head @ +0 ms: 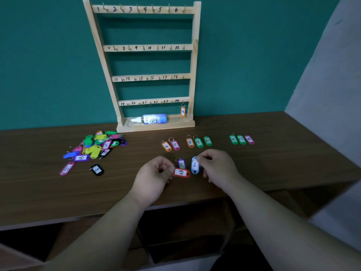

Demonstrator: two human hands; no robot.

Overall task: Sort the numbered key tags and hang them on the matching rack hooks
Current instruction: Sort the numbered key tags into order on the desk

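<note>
Near desk (273, 173) front, tag 23 (181, 172) sits crosswise, ring (172, 166) L.

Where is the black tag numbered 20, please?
Head view: black tag 20 lies alone at the left of the table, between the mixed pile and the near edge.

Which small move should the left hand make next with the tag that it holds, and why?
Probably lift tag 23 to the hook marked 23: the left hand pinches its ring, that hook looks free, and tag 24 already hangs beside it.
</note>
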